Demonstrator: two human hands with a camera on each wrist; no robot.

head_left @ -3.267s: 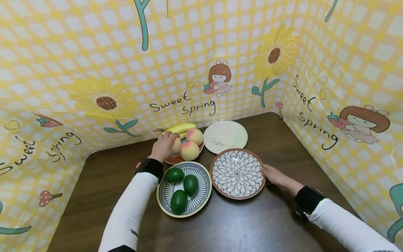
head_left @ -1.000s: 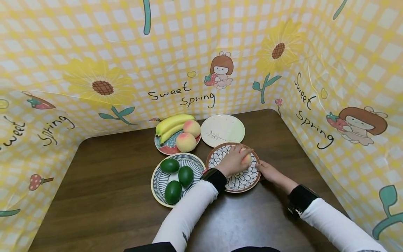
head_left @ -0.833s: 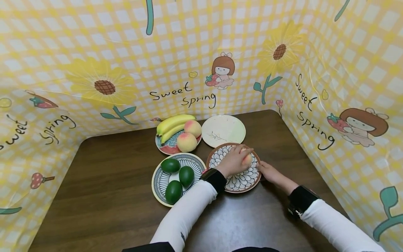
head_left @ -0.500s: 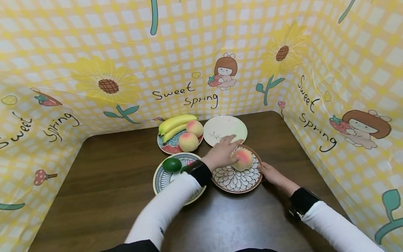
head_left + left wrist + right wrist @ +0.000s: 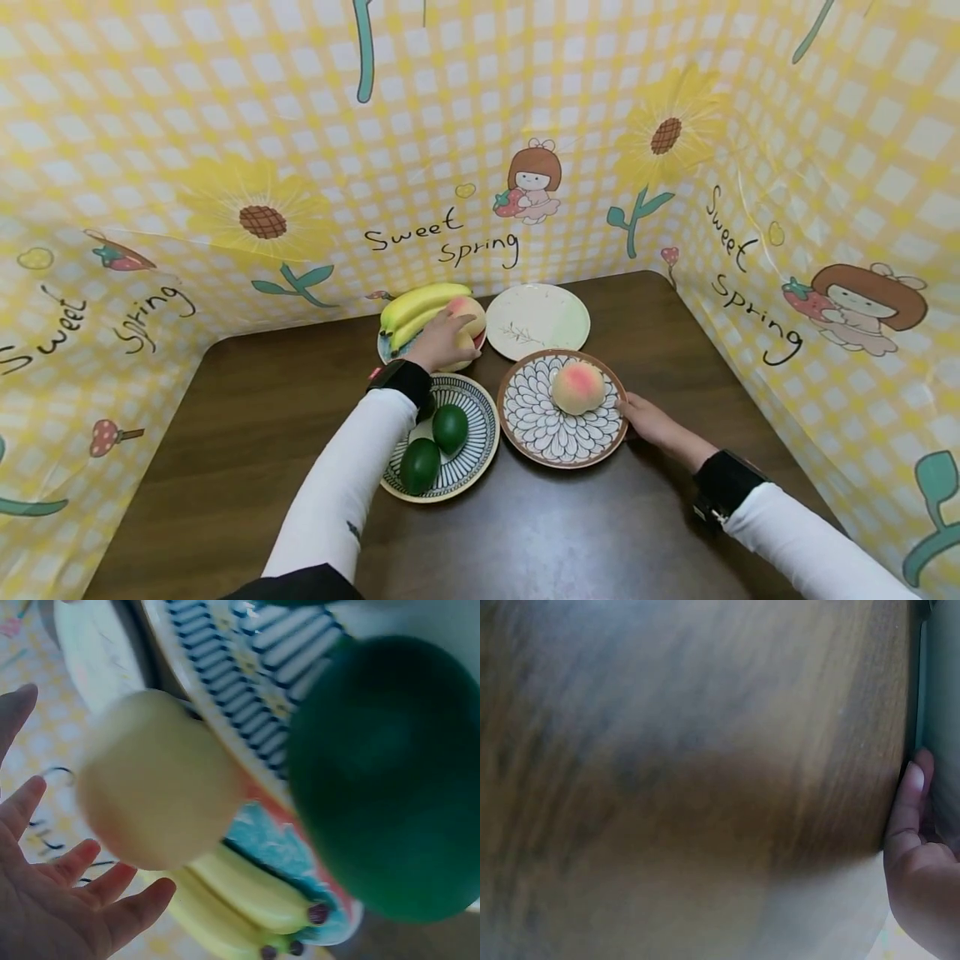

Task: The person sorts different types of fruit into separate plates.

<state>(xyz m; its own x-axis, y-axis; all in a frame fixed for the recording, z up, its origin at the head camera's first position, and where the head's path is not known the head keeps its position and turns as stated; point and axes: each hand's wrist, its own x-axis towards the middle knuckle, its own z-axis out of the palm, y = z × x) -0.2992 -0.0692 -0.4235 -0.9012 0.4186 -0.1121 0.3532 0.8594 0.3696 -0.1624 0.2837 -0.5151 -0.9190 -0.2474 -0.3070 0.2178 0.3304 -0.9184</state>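
Observation:
My left hand [image 5: 437,342] reaches over two peaches beside yellow bananas [image 5: 420,307] on a red-and-teal plate [image 5: 383,346]. Its fingers are spread around the side of the peach [image 5: 157,780] in the left wrist view, the palm apart from the fruit. My right hand [image 5: 660,425] holds the right rim of a brown-rimmed plate [image 5: 540,437] with a petal pattern, thumb on the rim. On that plate rests one peach [image 5: 579,388]. In the right wrist view, the right fingers [image 5: 906,810] lie along the plate's edge.
A striped plate [image 5: 480,454] with dark green oval fruits [image 5: 450,428] stands under my left wrist. A pale plate [image 5: 540,321] lies at the back, touching or overlapped by the petal plate in view. Checked cloth [image 5: 420,108] walls the wooden table [image 5: 247,450].
My left hand carried a peach from the fruit plate to the petal plate, let it go, and moved back left over the remaining peaches. The right hand has stayed at the rim.

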